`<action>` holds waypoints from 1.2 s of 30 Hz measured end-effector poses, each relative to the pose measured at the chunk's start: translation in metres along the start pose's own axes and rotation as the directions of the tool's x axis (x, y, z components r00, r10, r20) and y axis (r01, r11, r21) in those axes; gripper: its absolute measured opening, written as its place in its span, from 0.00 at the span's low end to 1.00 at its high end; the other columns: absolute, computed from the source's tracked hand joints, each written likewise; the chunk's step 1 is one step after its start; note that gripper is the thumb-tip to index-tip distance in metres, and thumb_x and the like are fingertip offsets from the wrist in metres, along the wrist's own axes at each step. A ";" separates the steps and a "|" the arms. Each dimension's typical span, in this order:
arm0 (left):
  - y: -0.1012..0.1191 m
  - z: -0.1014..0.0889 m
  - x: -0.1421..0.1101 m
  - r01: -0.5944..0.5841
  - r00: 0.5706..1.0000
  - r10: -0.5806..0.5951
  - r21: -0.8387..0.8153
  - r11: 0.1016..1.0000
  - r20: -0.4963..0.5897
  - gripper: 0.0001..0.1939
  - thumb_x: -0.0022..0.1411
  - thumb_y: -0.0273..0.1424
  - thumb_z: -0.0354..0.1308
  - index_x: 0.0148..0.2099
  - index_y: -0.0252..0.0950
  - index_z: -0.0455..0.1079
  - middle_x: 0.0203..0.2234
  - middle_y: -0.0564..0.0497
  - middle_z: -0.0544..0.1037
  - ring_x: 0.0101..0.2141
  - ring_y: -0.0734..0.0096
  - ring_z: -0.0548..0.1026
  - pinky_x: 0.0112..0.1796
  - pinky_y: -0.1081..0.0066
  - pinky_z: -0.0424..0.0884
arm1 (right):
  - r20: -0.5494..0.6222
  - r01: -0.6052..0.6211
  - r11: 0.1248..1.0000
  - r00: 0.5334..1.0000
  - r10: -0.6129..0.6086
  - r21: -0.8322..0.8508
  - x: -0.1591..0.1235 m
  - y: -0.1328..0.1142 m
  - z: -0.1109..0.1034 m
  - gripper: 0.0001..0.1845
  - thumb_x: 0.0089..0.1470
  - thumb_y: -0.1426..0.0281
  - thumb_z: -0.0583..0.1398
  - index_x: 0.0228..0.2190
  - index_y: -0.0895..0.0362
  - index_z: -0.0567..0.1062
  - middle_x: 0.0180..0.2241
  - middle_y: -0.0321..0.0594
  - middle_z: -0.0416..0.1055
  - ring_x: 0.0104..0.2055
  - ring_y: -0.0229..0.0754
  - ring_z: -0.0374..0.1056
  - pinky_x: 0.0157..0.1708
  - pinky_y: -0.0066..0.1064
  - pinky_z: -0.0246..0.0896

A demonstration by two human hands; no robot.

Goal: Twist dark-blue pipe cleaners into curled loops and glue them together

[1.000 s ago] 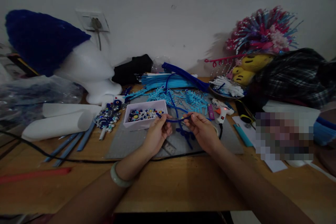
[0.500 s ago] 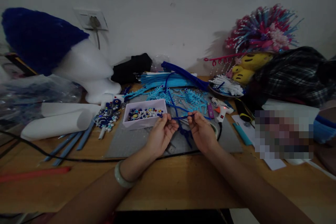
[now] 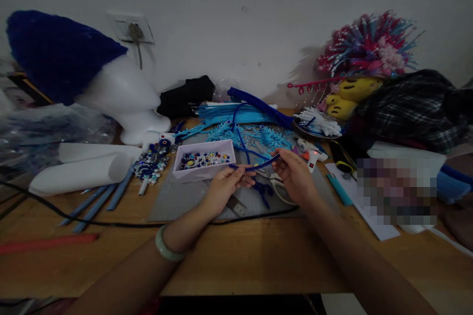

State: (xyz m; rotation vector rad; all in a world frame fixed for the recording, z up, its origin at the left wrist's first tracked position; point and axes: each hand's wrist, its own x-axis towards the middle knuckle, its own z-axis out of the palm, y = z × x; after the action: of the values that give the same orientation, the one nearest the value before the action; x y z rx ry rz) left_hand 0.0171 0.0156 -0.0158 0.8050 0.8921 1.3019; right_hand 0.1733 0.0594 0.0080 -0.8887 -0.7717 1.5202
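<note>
A dark blue pipe cleaner [image 3: 260, 164] stretches in a shallow curve between my hands, above the grey cutting mat [image 3: 173, 205]. My left hand [image 3: 224, 186] pinches its left end between thumb and fingers, just in front of the white bead box [image 3: 199, 173]. Its other end is in the closed fingers of my right hand [image 3: 296, 173]. Beneath my right hand lie scissors [image 3: 284, 192] with pale handles, partly covered by it. Bent dark blue pipe-cleaner pieces [image 3: 263, 190] rest on the mat between my hands. A USB plug [image 3: 236, 205] lies beside my left wrist.
Light blue branched pieces [image 3: 275, 141] and pipe-cleaner bundles [image 3: 218, 113] lie behind. A glue gun [image 3: 313, 153] with a lit red light is at right. At left stand a foam head [image 3: 121, 86] and white roll [image 3: 74, 177]. A black cable [image 3: 148, 226] crosses the table.
My hands have moved slightly apart, the right one up and to the right. The pipe cleaner now bows downward between them, and more of the scissors and USB plug shows.
</note>
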 end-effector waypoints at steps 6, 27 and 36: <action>-0.001 -0.002 0.002 0.014 0.998 -0.012 0.040 0.999 -0.063 0.13 0.47 0.38 0.60 0.29 0.32 0.70 0.24 0.49 0.78 0.23 0.74 0.73 0.26 0.74 0.66 | 0.026 -0.067 0.997 0.997 0.067 -0.026 0.002 -0.003 -0.006 0.06 0.39 0.69 0.63 0.24 0.57 0.74 0.25 0.32 0.71 0.22 0.30 0.64 0.22 0.23 0.59; 0.007 -0.005 0.004 -0.047 0.984 0.063 0.095 0.994 -0.168 0.14 0.47 0.38 0.60 0.30 0.32 0.67 0.21 0.52 0.76 0.22 0.74 0.73 0.26 0.73 0.66 | -0.013 -0.011 0.998 1.000 0.010 -0.054 0.007 -0.009 -0.011 0.07 0.36 0.68 0.64 0.24 0.55 0.74 0.24 0.31 0.70 0.23 0.31 0.63 0.23 0.24 0.58; 0.003 -0.010 0.006 -0.169 0.962 0.174 0.045 0.985 -0.211 0.09 0.48 0.36 0.59 0.28 0.36 0.68 0.20 0.53 0.75 0.21 0.72 0.71 0.26 0.71 0.65 | -0.041 0.084 0.768 0.989 -0.142 -0.634 0.029 -0.017 -0.036 0.07 0.35 0.67 0.63 0.21 0.58 0.74 0.18 0.33 0.69 0.18 0.33 0.58 0.21 0.28 0.54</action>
State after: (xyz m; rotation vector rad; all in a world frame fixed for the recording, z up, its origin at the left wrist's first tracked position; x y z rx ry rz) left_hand 0.0072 0.0215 -0.0180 0.7861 1.0289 1.5538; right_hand 0.2118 0.0904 0.0015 -1.3661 -1.2880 1.1003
